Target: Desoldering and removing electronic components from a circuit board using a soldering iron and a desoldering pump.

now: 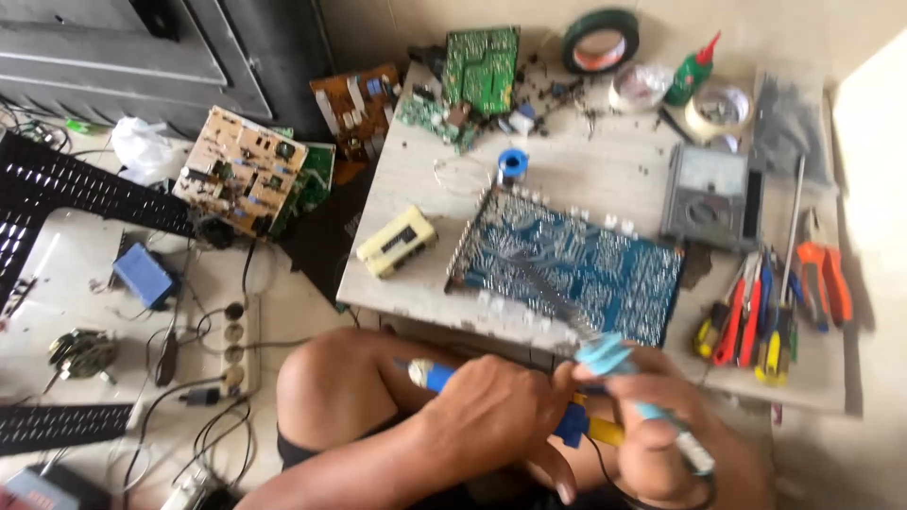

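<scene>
Our left hand (491, 406) grips a blue-and-yellow desoldering pump (567, 425), our right hand (661, 434) a light-blue soldering iron (624, 378), both just below the blue circuit board (576, 264) lying on the bench (586, 170), pliers (822, 274) lying to its right.

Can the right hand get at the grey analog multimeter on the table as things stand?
Probably not right away. The right hand is closed around a light-blue soldering iron. The path to the grey analog multimeter looks free, passing over the blue circuit board, but the fingers are occupied.
</scene>
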